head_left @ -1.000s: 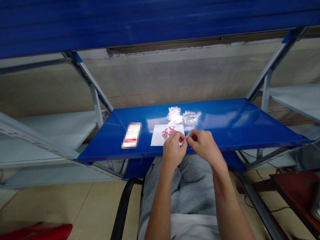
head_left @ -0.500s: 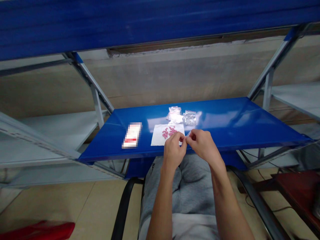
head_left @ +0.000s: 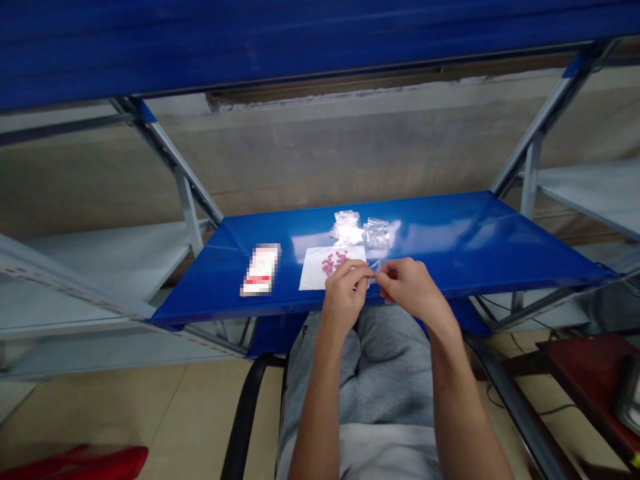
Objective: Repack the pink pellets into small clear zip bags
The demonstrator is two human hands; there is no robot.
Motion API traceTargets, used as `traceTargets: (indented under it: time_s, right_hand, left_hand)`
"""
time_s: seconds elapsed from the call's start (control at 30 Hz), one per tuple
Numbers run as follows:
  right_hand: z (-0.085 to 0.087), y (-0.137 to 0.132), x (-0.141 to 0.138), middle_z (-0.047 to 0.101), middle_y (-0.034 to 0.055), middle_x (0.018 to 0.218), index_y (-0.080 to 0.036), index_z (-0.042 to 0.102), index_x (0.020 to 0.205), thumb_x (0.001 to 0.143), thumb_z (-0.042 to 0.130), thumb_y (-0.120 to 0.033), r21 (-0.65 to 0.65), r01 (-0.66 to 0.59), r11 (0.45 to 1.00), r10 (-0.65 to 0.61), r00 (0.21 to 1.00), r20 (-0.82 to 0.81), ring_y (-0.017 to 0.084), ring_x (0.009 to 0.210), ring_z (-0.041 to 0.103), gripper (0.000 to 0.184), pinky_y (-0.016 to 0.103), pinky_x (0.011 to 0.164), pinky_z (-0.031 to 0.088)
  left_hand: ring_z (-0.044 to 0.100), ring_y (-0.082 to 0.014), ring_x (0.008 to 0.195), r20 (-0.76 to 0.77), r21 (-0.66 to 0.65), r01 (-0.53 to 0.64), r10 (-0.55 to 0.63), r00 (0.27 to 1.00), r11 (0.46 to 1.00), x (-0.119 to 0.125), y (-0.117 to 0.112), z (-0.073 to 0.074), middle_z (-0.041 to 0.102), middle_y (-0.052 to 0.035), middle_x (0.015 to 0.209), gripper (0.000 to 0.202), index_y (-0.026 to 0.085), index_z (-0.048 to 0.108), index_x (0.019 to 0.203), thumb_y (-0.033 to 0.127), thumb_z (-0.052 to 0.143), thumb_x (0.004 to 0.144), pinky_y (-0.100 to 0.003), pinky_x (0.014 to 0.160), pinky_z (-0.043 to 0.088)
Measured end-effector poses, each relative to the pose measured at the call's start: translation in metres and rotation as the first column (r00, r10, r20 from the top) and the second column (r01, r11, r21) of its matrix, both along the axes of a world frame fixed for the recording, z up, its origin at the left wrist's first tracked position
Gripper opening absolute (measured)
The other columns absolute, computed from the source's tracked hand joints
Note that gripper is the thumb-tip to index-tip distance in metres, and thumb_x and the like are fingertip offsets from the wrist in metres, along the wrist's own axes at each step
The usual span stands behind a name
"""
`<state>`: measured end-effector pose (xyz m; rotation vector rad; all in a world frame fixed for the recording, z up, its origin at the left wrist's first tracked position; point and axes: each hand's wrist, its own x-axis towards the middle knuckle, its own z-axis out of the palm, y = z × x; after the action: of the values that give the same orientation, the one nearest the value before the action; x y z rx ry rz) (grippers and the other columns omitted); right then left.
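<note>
A small clear plastic bag (head_left: 375,268) is held between my two hands, just above the table's front edge. My left hand (head_left: 345,290) pinches its left side with thumb and fingers. On the other side my right hand (head_left: 406,283) is closed on the bag, its fingers curled. Part of the bag is hidden behind the fingers. Under and beside my left hand lies a white sheet (head_left: 311,270), with several small pink beads (head_left: 328,265) on it in two loose groups. My left hand covers the sheet's near right part.
Two piles of clear plastic bags, one left (head_left: 347,228) and one right (head_left: 377,233), lie behind the sheet. A blurred-out white and red item (head_left: 261,269) rests at the left of the blue table (head_left: 465,247). A blue shelf (head_left: 320,43) hangs overhead.
My hands have moved slightly apart, and more of the clear bag now shows between them. The view has shifted a little; the things on the table look unmoved.
</note>
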<state>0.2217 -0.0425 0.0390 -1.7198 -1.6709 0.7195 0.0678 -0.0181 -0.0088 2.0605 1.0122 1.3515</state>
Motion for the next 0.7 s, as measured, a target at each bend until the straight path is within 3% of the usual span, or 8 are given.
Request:
traceTargets:
  time_s: [0.1,0.3,0.43,0.5,0.57,0.63,0.7]
  right_hand:
    - [-0.002,0.001,-0.001,0.068,0.0037,0.055,-0.02,0.06,0.057,0.085,0.055,-0.018,0.002,-0.003,1.0,0.003,0.999,0.053,0.016,0.053,0.065,0.028,0.025,0.057,0.042]
    - [-0.008,0.002,-0.004,0.071,0.0067,0.061,-0.02,0.065,0.062,0.087,0.057,-0.021,0.049,-0.021,0.999,0.014,0.989,0.145,0.017,0.057,0.065,0.027,0.026,0.058,0.041]
    - [-0.007,0.001,0.005,0.075,0.0066,0.069,-0.018,0.071,0.073,0.088,0.057,-0.024,0.004,-0.181,0.983,0.181,0.978,-0.105,0.017,0.062,0.071,0.022,0.023,0.057,0.046]
    - [-0.011,0.005,0.017,0.077,0.0068,0.075,-0.017,0.073,0.082,0.09,0.057,-0.031,-0.013,-0.201,0.979,0.19,0.942,-0.278,0.018,0.066,0.073,0.023,0.023,0.055,0.048]
    - [-0.021,0.011,0.031,0.078,0.0076,0.077,-0.016,0.073,0.088,0.09,0.058,-0.037,0.01,-0.014,1.0,0.017,0.934,-0.357,0.019,0.066,0.073,0.026,0.023,0.052,0.047]
    - [-0.033,0.019,0.041,0.078,0.0091,0.08,-0.015,0.073,0.091,0.087,0.064,-0.042,0.053,0.201,0.978,-0.168,0.915,-0.368,0.02,0.069,0.073,0.029,0.023,0.052,0.048]
    - [-0.044,0.026,0.045,0.08,0.0107,0.092,-0.016,0.072,0.1,0.086,0.068,-0.048,0.012,0.204,0.979,-0.174,0.863,-0.475,0.02,0.077,0.074,0.035,0.023,0.054,0.051]
  left_hand:
    - [0.07,-0.02,0.096,-0.046,-0.01,-0.001,0.001,0.999,1.0,-0.001,0.001,0.001,0.075,-0.0076,0.103,0.028,0.022,0.079,0.093,0.011,0.054,0.094,-0.033,0.088,0.056]
    - [0.071,-0.0221,0.094,-0.097,-0.117,0.047,-0.059,0.994,0.992,-0.002,0.005,0.0,0.078,-0.0087,0.104,0.029,0.022,0.081,0.102,0.01,0.057,0.091,-0.035,0.087,0.057]
    - [0.071,-0.0208,0.089,-0.035,-0.152,0.034,-0.04,0.999,0.988,-0.005,0.009,-0.007,0.077,-0.0078,0.099,0.028,0.022,0.082,0.101,0.011,0.059,0.091,-0.033,0.081,0.058]
    - [0.069,-0.0185,0.083,0.041,-0.204,0.051,-0.044,0.998,0.978,-0.008,0.011,-0.011,0.076,-0.0074,0.098,0.028,0.022,0.082,0.102,0.014,0.058,0.091,-0.03,0.074,0.059]
    - [0.067,-0.0163,0.077,0.135,-0.274,0.096,-0.06,0.989,0.957,-0.01,0.013,-0.013,0.074,-0.0076,0.097,0.026,0.022,0.083,0.101,0.018,0.058,0.092,-0.026,0.064,0.057]
    - [0.066,-0.0149,0.073,0.221,-0.314,0.158,-0.09,0.971,0.936,-0.012,0.015,-0.014,0.072,-0.0079,0.095,0.023,0.02,0.083,0.099,0.025,0.062,0.092,-0.024,0.059,0.056]
    - [0.064,-0.0137,0.071,0.291,-0.319,0.213,-0.118,0.949,0.924,-0.012,0.016,-0.014,0.071,-0.0077,0.093,0.021,0.019,0.083,0.095,0.031,0.067,0.09,-0.024,0.059,0.056]
